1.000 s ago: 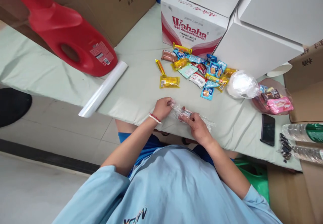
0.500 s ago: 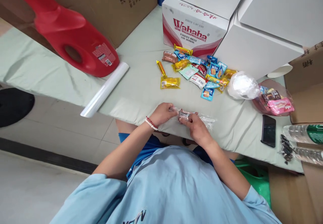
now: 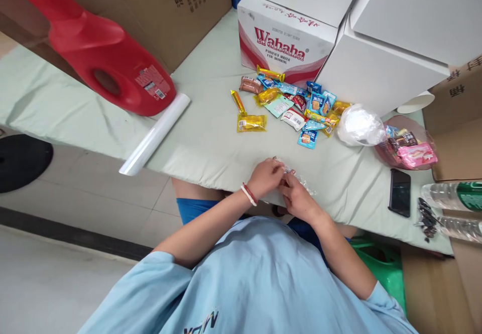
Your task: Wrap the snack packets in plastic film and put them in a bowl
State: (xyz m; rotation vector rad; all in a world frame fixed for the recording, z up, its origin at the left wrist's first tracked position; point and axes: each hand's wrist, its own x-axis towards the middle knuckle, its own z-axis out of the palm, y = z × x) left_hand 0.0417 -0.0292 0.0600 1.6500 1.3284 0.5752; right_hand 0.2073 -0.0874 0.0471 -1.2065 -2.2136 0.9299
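Close to the table's front edge, my left hand [image 3: 265, 176] and my right hand [image 3: 299, 198] meet, both with fingers closed. Between them is a crinkled piece of clear plastic film [image 3: 308, 185], its loose end spreading out to the right of my fingers. Earlier a small item showed inside the film; my fingers now hide most of it. Beyond my hands lie several wrapped snacks, among them a yellow packet [image 3: 251, 123], a blue packet [image 3: 307, 138] and a white-and-red packet [image 3: 293, 119].
A roll of plastic film [image 3: 155, 134] lies at the left beside a big red jug [image 3: 124, 68]. White boxes, one a Wahaba-style water carton [image 3: 286, 47], stand behind. To the right are a bunched clear bag [image 3: 359, 124], a pink snack bowl [image 3: 384, 154], a phone [image 3: 399, 192] and plastic bottles [image 3: 440, 196].
My left hand has moved right until it meets my right hand. The film stretched between them has become bunched up, and the item in it is now mostly covered.
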